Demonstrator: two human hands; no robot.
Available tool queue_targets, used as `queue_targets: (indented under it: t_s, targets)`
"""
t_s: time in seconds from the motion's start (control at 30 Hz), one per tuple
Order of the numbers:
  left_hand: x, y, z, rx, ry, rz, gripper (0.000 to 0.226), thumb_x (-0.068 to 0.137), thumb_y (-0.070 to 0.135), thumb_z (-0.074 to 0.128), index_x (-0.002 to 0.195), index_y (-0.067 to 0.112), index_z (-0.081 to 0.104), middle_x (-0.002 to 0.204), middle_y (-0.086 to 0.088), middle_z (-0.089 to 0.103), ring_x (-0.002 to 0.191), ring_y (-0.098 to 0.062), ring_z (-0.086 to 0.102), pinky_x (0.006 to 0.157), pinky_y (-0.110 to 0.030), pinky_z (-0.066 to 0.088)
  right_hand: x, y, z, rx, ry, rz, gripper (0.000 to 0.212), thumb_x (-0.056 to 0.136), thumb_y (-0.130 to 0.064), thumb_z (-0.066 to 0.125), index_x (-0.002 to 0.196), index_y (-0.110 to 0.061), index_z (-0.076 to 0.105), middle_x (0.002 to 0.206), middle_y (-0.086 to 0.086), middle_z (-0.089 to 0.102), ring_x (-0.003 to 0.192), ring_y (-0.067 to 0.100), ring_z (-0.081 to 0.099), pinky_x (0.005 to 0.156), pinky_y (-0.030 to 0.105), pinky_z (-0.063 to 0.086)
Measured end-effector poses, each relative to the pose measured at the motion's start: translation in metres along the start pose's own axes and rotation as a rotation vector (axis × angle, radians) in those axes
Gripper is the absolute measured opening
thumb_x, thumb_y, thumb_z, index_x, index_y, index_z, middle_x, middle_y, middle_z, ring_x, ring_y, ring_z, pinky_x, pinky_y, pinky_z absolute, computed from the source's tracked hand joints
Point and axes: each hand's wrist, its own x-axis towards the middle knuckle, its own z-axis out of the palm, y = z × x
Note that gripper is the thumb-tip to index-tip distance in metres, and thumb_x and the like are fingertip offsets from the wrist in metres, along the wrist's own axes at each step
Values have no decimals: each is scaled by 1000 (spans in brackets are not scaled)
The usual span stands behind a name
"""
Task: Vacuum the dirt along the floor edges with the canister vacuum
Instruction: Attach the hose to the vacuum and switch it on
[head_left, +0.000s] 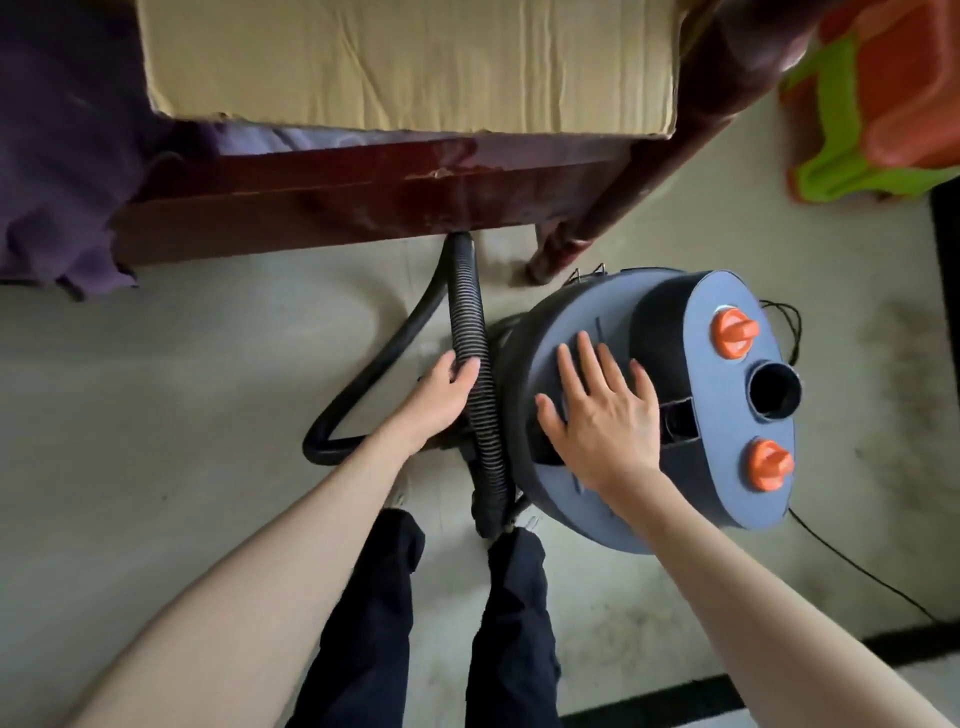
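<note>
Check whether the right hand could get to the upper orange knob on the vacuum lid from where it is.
Probably yes. The right hand lies flat and open on the lid, and the upper knob stands uncovered on the same surface, with nothing between them.

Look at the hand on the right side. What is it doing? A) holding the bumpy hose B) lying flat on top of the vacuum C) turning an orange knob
B: the right hand lies with straight, spread fingers on the grey lid of the canister vacuum, away from both orange knobs; the ribbed hose is in the left hand.
</note>
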Motion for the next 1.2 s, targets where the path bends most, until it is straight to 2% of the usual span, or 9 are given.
queue_targets:
  t_s: [0.27, 0.5, 0.7, 0.77, 0.83, 0.93, 1.0, 1.13, 1.2]
  targets:
    - [15, -9, 18, -123, 39, -123, 46, 88, 39, 63, 113, 1, 57, 110, -16, 65, 103, -33, 62, 91, -46, 51, -1, -1, -2, 2, -22, 30, 64, 100, -49, 26, 156, -19, 23, 164, 5, 16, 150, 24, 21, 119, 46, 12]
    - [-12, -8, 16, -5, 95, 21, 49, 87, 47, 60, 112, 5, 57, 109, -8, 64, 101, -23, 61, 89, -35, 49, 1, -3, 1, -10, -21, 33, 63, 101, -50, 20, 157, -20, 19, 165, 4, 12, 151, 23, 16, 120, 47, 2]
    - [-67, -11, 3, -313, 33, 48, 13, 92, 27, 60, 88, 15, 60, 96, -8, 68, 88, -21, 66, 86, -40, 55, -55, -35, 10, 210, 72, -37, 57, 103, -48, 29, 151, -17, 37, 165, 7, 11, 152, 24, 4, 117, 42, -16]
    - [-87, -11, 1, -348, 26, 72, 12, 93, 24, 60, 87, 14, 60, 91, -6, 69, 81, -16, 67, 82, -37, 56, -86, -49, 16, 425, 89, -41, 56, 103, -46, 38, 149, -14, 41, 164, 9, 16, 152, 24, 9, 120, 35, -9]
    - [-107, -11, 2, -375, 13, 104, 12, 93, 23, 59, 87, 12, 60, 84, -2, 70, 72, -9, 68, 73, -31, 58, -116, -60, 23, 659, 71, -21, 56, 99, -44, 50, 145, -12, 47, 157, 10, 34, 145, 24, 31, 119, 33, 17]
    - [-136, -8, 6, -394, -36, 132, 14, 93, 23, 59, 92, 9, 61, 74, 3, 73, 68, -5, 70, 58, -22, 56, -156, -69, 34, 944, -54, 72, 57, 90, -45, 65, 139, -19, 48, 121, 0, 64, 108, 21, 61, 87, 29, 45]
    - [-153, -8, 7, -398, -61, 139, 16, 93, 23, 59, 95, 7, 61, 74, 4, 73, 69, -6, 70, 57, -21, 55, -174, -71, 41, 1058, -80, 180, 51, 85, -43, 72, 127, -21, 53, 99, -4, 65, 90, 18, 62, 76, 27, 46]
    - [-186, -10, 7, -343, -112, 80, 18, 93, 23, 60, 97, 6, 62, 90, -7, 71, 77, -13, 71, 64, -26, 57, -208, -73, 39, 1102, -50, 251, 38, 83, -41, 73, 112, -24, 55, 91, -6, 65, 82, 14, 59, 69, 25, 45]
    - [-201, -7, 3, -133, -74, 92, 14, 92, 23, 60, 95, 9, 60, 101, -11, 65, 92, -21, 66, 77, -35, 57, -228, -69, 31, 1089, -27, 274, 33, 84, -40, 73, 108, -27, 53, 85, -10, 62, 77, 12, 57, 63, 19, 41]
